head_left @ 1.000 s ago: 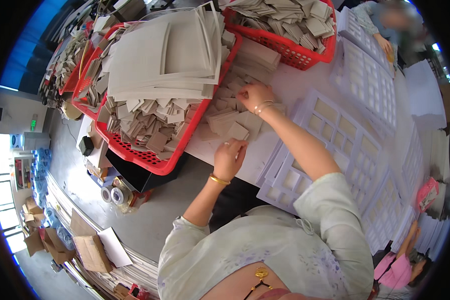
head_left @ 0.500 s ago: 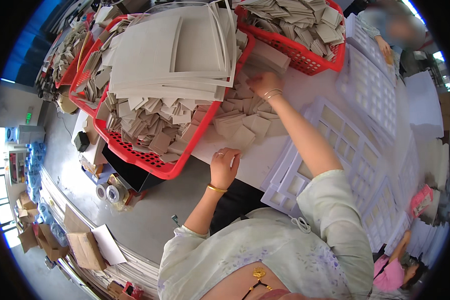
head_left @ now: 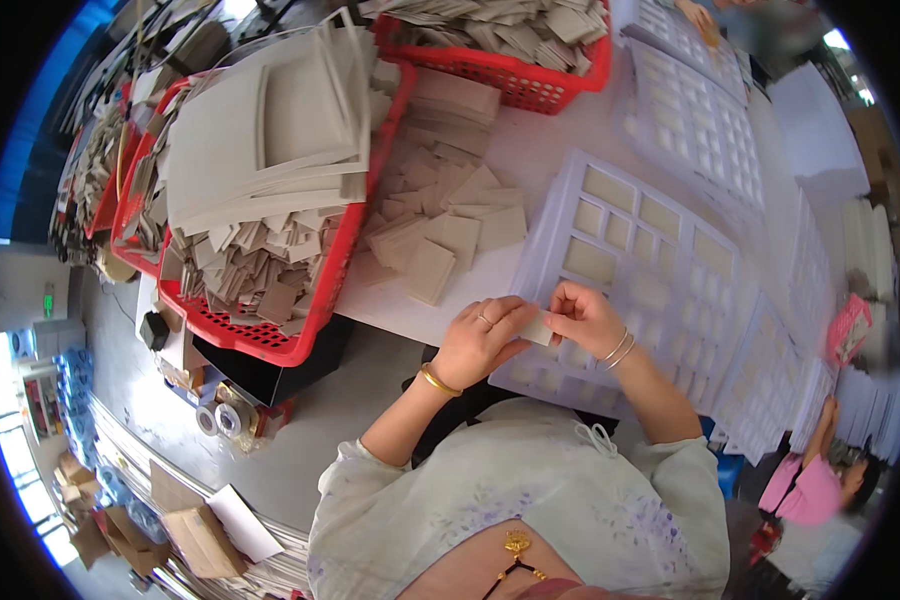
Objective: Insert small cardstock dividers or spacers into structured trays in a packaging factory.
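Observation:
A small grey-white cardboard piece is held between my two hands, above the near edge of the table. My left hand pinches its left side, with a ring and a gold bangle showing. The fingers of my right hand are closed on its other side. Just beyond, to the right, lies a stack of white frame sheets with rectangular windows, some filled with pale pieces. A loose pile of cardboard pieces spreads over the table to the left of that stack.
A red plastic basket heaped with cardboard scraps and large frame offcuts stands at left. Another red basket of pieces is at the back. More windowed sheets lie at right. Two other people work at the right side.
My right hand has come back from the cardboard pile to meet my left hand. A cardboard piece is now between them. The view has shifted rightward.

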`<state>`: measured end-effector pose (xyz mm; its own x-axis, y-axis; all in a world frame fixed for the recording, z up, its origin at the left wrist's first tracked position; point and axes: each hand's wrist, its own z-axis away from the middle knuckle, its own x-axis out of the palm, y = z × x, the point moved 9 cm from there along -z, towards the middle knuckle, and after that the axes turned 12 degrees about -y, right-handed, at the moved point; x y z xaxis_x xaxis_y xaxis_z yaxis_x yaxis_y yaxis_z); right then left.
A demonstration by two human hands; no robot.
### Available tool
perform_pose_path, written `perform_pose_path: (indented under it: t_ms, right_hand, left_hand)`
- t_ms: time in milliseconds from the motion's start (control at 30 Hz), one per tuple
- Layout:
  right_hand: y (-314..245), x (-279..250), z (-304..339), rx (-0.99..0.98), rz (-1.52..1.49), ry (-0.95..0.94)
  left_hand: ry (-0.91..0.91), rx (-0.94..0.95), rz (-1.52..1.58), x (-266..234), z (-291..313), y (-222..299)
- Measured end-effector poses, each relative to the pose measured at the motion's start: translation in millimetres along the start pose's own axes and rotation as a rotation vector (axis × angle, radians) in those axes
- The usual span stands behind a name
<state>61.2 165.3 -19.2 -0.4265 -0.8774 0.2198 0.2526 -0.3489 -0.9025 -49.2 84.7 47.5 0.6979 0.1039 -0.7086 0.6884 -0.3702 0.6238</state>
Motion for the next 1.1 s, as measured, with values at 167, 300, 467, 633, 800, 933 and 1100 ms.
perform_pose_path:
  t_ms: [167, 300, 467, 633, 800, 933, 1100]
  right_hand:
    - [-2.0, -1.0, 41.1, -0.082, -0.134, 0.184]
    - [5.1, -5.9, 61.3, -0.217, -0.296, 0.204]
    - [13.9, -22.6, 90.0, -0.335, -0.273, 0.449]
    - [8.6, -19.7, 101.8, -0.491, -0.105, 0.611]
    - [5.3, -22.0, 107.0, -0.534, -0.097, 0.671]
    - [2.6, -20.1, 102.1, -0.541, -0.129, 0.575]
    - [3.3, -3.8, 88.6, -0.536, -0.294, 0.291]
  left_hand:
    - [-0.04, -0.004, 0.12, 23.8, -14.2, 9.4]
    - [-0.049, -0.08, 0.324, 37.9, -25.0, 15.8]
    - [0.051, -0.225, 0.623, 51.2, -24.2, 8.4]
    - [0.113, -0.272, 0.601, 52.8, -23.0, 16.6]
    - [0.14, -0.208, 0.426, 46.6, -21.5, 38.9]
    - [0.141, -0.244, 0.517, 51.4, -14.3, 32.5]
    - [0.068, -0.362, 1.189, 83.2, -4.8, 8.1]
